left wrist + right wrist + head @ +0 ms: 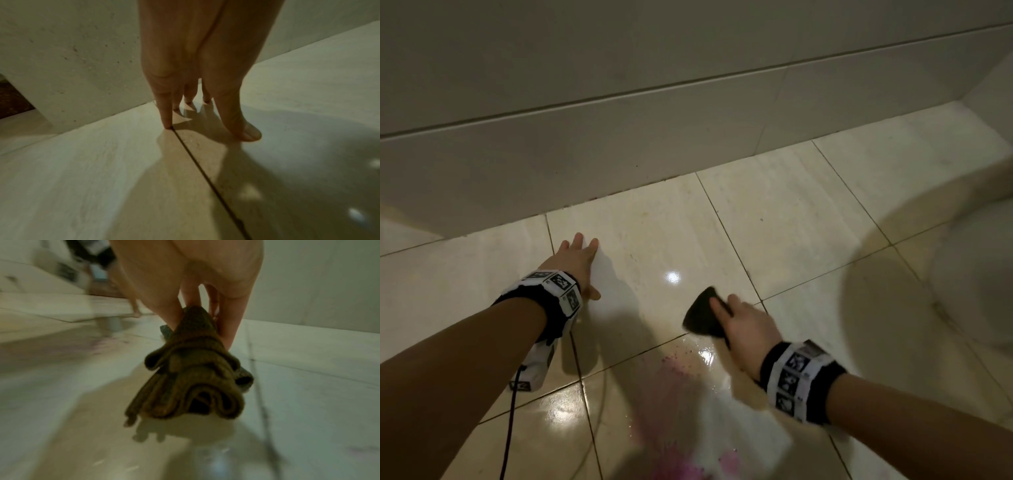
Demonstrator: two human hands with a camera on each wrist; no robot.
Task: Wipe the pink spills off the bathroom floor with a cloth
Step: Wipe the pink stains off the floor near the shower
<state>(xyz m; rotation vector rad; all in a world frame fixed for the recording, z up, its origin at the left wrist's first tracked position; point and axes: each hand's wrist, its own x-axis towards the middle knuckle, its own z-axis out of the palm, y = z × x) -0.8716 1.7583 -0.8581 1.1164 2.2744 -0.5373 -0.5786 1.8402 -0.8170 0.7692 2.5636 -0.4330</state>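
Note:
A dark folded cloth (703, 315) is gripped in my right hand (743, 325), just above the glossy beige floor tiles (808, 219); the right wrist view shows its bunched brown folds (197, 382) pinched between thumb and fingers. A pink spill (674, 370) spreads over the tile just behind the cloth, toward me, with a brighter pink patch (722, 462) at the frame's bottom edge. My left hand (577, 260) is spread flat on the floor near the wall, fingers straight, fingertips (167, 125) touching the tile beside a grout line.
A tiled wall (619, 137) runs along the far edge of the floor. A blurred white toilet base (976, 284) stands at the right. A wet sheen (705, 356) lies on the tile by the spill. A black cable (510, 428) hangs from my left wrist.

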